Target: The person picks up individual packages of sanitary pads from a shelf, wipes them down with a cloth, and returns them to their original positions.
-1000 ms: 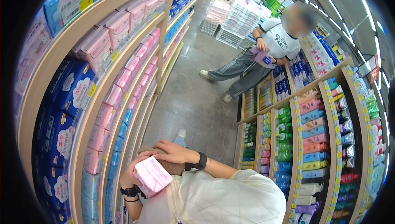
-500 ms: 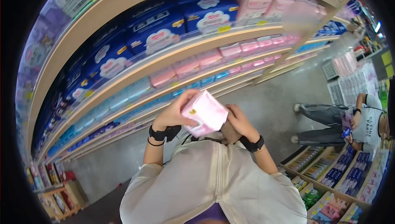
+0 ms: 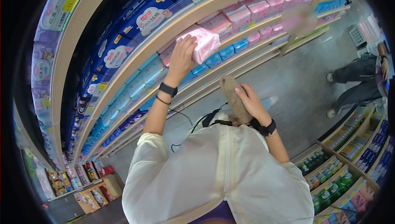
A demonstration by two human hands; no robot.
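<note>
**Pink pack held up to the shelf, brown object at the chest**

Nearest to us is our white shirt (image 3: 218, 174), which fills the lower middle of the view. Just above its collar, our right hand (image 3: 252, 102) is closed around a brown fuzzy object (image 3: 231, 96). The fingers wrap its side and it stands upright against the chest. We cannot tell what it is. A black band (image 3: 266, 128) sits on that wrist.

Further out, our left arm is stretched up to the shelves with a black watch (image 3: 168, 89) on the wrist. Our left hand (image 3: 183, 57) is clamped on a pink pack (image 3: 204, 43), fingers over its top. The pack is at the front of a shelf (image 3: 173, 25), beside a row of pink packs (image 3: 257, 8). We cannot tell whether it rests on the board.

Dark blue packs (image 3: 144, 16) line the shelf above, and light blue packs (image 3: 222, 53) line the one below.

Beyond the shelves is the grey floor (image 3: 304, 71). Another person (image 3: 354, 80) in grey trousers stands well apart at the far right. Green bottles (image 3: 333, 174) fill the shelves at the lower right.
</note>
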